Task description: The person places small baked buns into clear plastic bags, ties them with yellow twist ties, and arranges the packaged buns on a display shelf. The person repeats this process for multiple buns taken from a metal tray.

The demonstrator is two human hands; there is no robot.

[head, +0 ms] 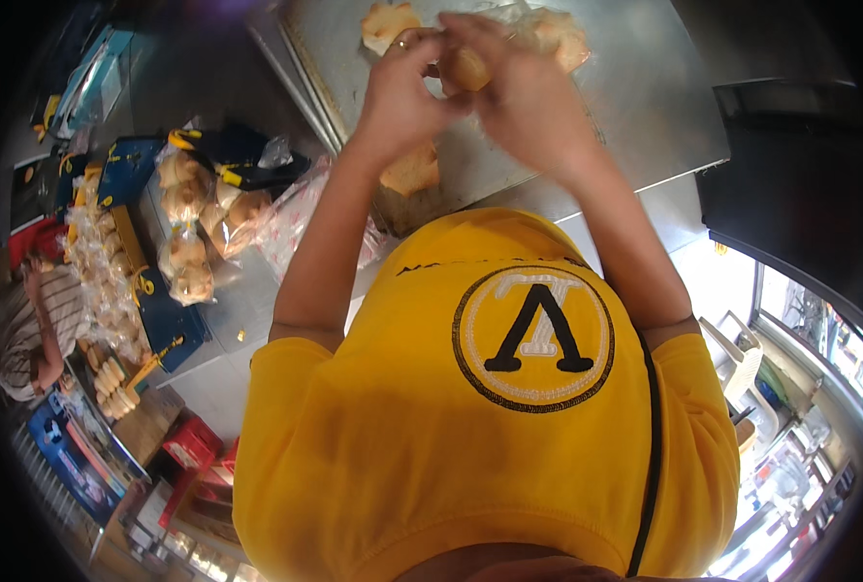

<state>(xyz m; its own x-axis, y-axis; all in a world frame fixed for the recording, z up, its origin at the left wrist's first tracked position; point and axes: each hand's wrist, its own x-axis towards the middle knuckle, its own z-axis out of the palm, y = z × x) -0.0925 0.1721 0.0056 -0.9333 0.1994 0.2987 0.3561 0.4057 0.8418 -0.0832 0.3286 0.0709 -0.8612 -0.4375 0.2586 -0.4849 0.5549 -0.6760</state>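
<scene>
A golden-brown bread roll (469,70) is between my two hands, above a metal baking tray (344,87). My left hand (411,91) curls around its left side, with a ring on one finger. From the other side my right hand (530,102), slightly blurred, cups the roll and hides part of it. Just beyond my left hand lies a knobbly bread roll (388,23). Another roll (413,171) rests nearer to me, partly behind my left forearm. Past my right hand is bread in clear plastic (559,40).
Bagged bread rolls (184,189) stand on the counter to the left, near a crumpled printed plastic bag (293,218). A long row of bagged bread (108,269) lies farther left. A person in a striped top (31,327) is beyond it. White plastic chairs (744,364) stand at right.
</scene>
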